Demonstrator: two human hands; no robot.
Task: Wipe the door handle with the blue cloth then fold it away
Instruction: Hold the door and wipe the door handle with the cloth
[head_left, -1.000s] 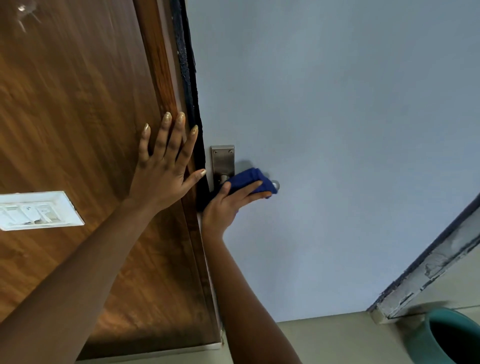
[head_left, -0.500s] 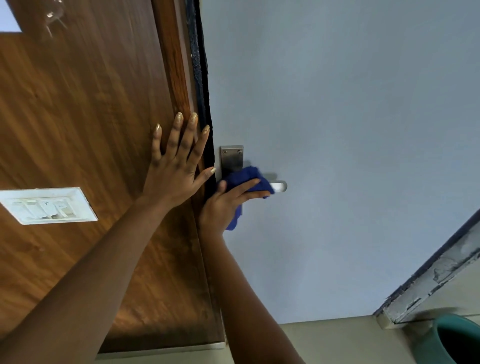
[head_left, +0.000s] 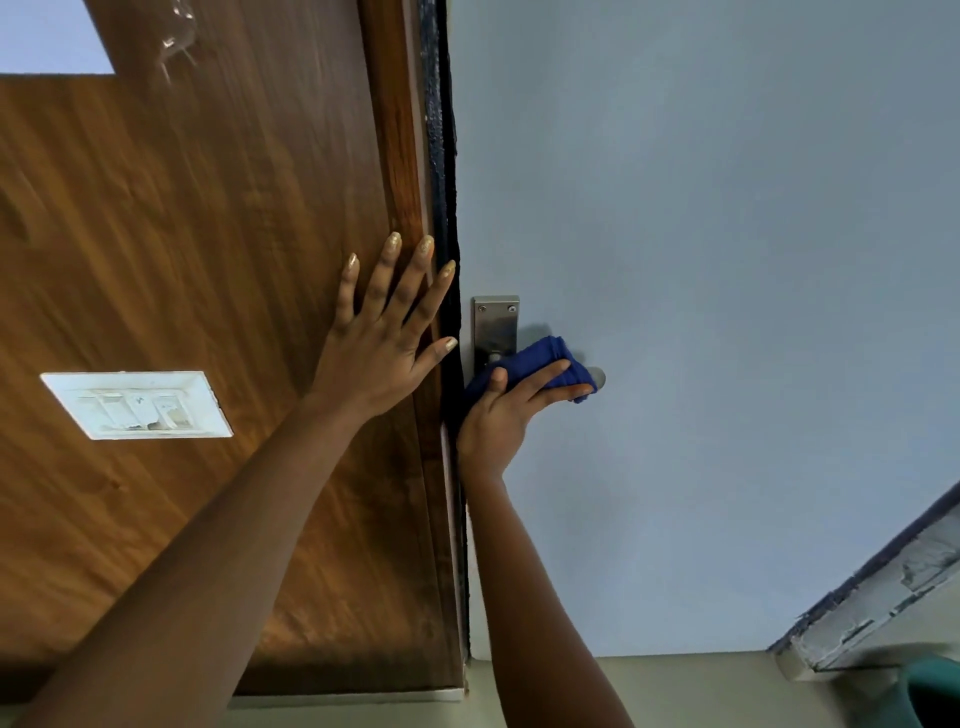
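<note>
A metal door handle (head_left: 597, 375) with a steel backplate (head_left: 494, 326) sits on the pale blue door. My right hand (head_left: 506, 405) grips the bunched blue cloth (head_left: 540, 361) around the lever, which hides all but the lever's rounded tip. My left hand (head_left: 387, 332) lies flat with fingers spread on the brown wooden panel left of the door edge, holding nothing.
A white switch plate (head_left: 137, 404) is set in the wooden panel (head_left: 182, 234) at the left. A chipped white frame edge (head_left: 872, 608) runs across the lower right, with a teal bucket (head_left: 930, 691) below it. A dark gap (head_left: 447, 208) separates panel and door.
My right hand has slid the cloth outward along the lever, so less of the tip shows than half a second ago. My left hand stays pressed flat on the wood.
</note>
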